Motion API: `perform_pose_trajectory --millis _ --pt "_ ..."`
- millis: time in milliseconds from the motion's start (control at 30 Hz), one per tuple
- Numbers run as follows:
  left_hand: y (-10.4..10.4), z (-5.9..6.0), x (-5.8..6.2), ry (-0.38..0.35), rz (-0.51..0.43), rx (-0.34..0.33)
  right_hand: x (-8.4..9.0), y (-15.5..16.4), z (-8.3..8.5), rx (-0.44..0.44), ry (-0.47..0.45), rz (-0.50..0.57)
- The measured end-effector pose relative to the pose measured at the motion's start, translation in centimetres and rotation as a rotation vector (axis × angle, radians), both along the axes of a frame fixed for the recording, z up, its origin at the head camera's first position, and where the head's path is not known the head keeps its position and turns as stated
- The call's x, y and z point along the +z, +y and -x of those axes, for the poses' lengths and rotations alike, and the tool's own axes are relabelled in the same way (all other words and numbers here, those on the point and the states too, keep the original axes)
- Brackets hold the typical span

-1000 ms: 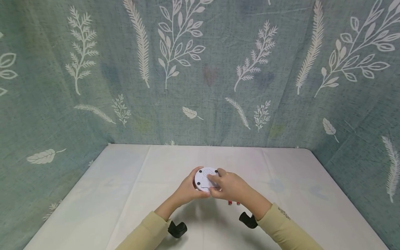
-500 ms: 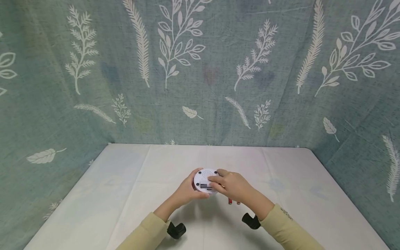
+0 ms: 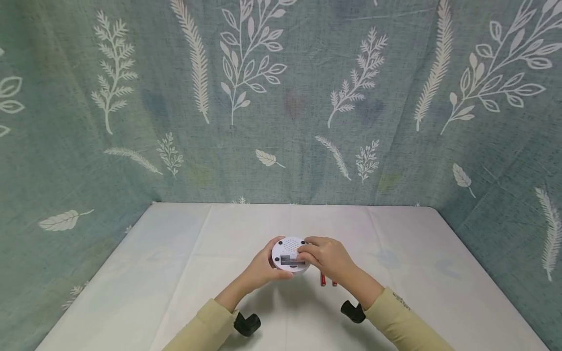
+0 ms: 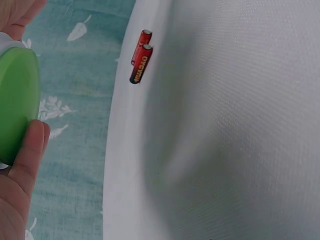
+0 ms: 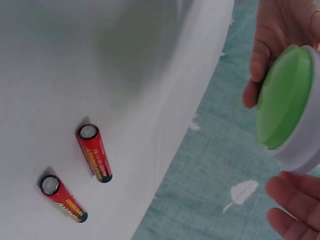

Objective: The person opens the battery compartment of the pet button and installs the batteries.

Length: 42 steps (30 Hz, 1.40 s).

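My left hand (image 3: 262, 265) grips a round white battery-powered device (image 3: 290, 242) by its rim, above the table. Its underside faces up, with dark feet and small speaker holes. The battery compartment (image 3: 287, 261) lies uncovered. Over that compartment's right end, my right hand (image 3: 329, 256) has its thumb and fingers bent together on the battery cover, which they largely hide. In both wrist views the device's green dome (image 5: 285, 97) points down. Two red batteries (image 5: 95, 154) lie on the table below, close to my right forearm in the head view.
A white cloth covers the table (image 3: 219, 292), and patterned green fabric (image 3: 290, 97) hangs behind and at the sides. Black wrist-camera mounts (image 3: 247, 324) stick out below both wrists.
The battery cover sat on the compartment a second ago; it has come off, exposing the inside. My right fingers have drawn back slightly right. The left hand keeps the device nearly still.
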<state>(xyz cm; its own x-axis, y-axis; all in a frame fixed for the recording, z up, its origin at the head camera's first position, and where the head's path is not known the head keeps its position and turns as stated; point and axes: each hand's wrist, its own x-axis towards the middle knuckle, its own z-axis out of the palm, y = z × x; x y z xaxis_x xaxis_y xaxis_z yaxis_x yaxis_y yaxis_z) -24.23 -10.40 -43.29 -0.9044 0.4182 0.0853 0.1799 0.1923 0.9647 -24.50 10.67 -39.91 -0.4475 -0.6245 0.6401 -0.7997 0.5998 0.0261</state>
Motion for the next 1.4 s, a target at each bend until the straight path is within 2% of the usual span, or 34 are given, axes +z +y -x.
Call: perform_pose_trajectory --millis 100,167,467,767,1000,1200,1400 --pt "0.0 0.0 0.1 0.015 0.002 0.001 -0.2 0.3 0.1 0.021 0.015 0.044" --pt "-0.1 0.0 0.1 0.027 0.006 0.003 -0.2 0.4 0.1 0.041 -0.041 0.104" --pt "0.1 -0.2 0.3 0.03 0.022 0.006 -0.1 0.2 -0.2 0.083 -0.568 0.405" --pt "0.2 -0.2 0.5 0.037 0.023 -0.007 -0.3 -0.2 -0.2 0.101 -0.833 0.588" --pt "0.1 -0.2 0.5 0.029 0.028 0.002 0.1 -0.3 -0.6 -0.016 -1.046 0.707" --pt "-0.2 0.0 0.8 0.033 0.014 0.001 0.8 1.0 -0.4 -0.138 -1.134 0.806" --pt "-0.8 0.0 1.0 0.018 0.03 0.043 1.2 3.6 0.4 -0.261 -1.193 0.808"
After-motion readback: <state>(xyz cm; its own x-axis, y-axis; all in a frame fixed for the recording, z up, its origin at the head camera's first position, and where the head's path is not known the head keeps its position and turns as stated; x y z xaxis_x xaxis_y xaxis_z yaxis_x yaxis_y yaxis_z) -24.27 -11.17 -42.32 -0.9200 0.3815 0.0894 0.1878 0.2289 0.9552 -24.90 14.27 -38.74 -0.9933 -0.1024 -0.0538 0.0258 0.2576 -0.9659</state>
